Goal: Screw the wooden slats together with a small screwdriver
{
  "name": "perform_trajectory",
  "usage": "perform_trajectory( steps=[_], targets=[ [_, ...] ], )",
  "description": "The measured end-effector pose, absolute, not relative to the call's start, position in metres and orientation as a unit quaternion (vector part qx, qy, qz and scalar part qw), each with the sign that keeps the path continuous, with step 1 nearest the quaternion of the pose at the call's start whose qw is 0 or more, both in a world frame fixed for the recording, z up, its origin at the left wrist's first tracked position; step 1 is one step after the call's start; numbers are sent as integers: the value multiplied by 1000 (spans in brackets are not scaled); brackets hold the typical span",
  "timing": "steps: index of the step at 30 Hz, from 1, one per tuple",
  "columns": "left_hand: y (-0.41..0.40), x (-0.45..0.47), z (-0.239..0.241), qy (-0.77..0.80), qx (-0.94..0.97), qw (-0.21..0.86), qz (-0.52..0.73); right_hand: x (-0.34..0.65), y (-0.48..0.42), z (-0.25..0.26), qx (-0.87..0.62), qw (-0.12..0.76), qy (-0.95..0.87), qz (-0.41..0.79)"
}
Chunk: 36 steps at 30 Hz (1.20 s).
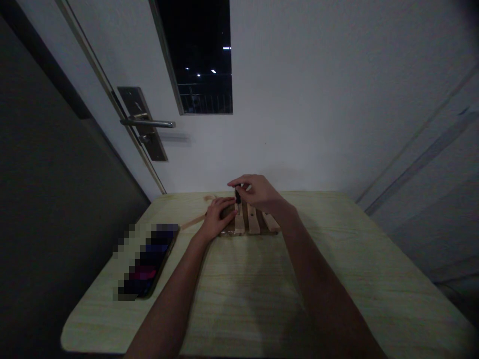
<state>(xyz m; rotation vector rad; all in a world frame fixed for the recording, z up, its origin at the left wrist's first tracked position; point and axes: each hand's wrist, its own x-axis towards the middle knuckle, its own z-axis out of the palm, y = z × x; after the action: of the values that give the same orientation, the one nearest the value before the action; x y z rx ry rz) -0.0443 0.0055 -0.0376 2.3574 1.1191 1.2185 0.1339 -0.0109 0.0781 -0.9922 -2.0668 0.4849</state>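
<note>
My right hand [254, 192] is closed around the black handle of a small screwdriver [238, 195]. The tool stands upright, tip down, over a pale wooden strip [239, 225]. From the left, my left hand [217, 215] grips around that strip, thumb and fingers on either side near the screwdriver's shaft. Beside it lie a second wooden strip [253, 222] with a dark hole and a third wooden strip [270, 222], partly behind my right wrist. All three rest on a brown base [227, 232], mostly covered by the strips and my hands.
A phone [160, 262], partly pixelated, lies on the pale wood-grain table [232, 299] at left. A thin wooden stick [192, 221] extends from beside my left hand. Behind the table stands a white door [299, 99] with a metal handle [149, 122] and a dark window [202, 55].
</note>
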Motion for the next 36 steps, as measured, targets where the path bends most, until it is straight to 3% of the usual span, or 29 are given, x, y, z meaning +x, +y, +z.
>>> perform_trajectory(
  steps=[36],
  targets=[
    [4, -44, -35, 392, 810, 142, 414, 136, -8, 74, -391, 372, -818, 198]
  ],
)
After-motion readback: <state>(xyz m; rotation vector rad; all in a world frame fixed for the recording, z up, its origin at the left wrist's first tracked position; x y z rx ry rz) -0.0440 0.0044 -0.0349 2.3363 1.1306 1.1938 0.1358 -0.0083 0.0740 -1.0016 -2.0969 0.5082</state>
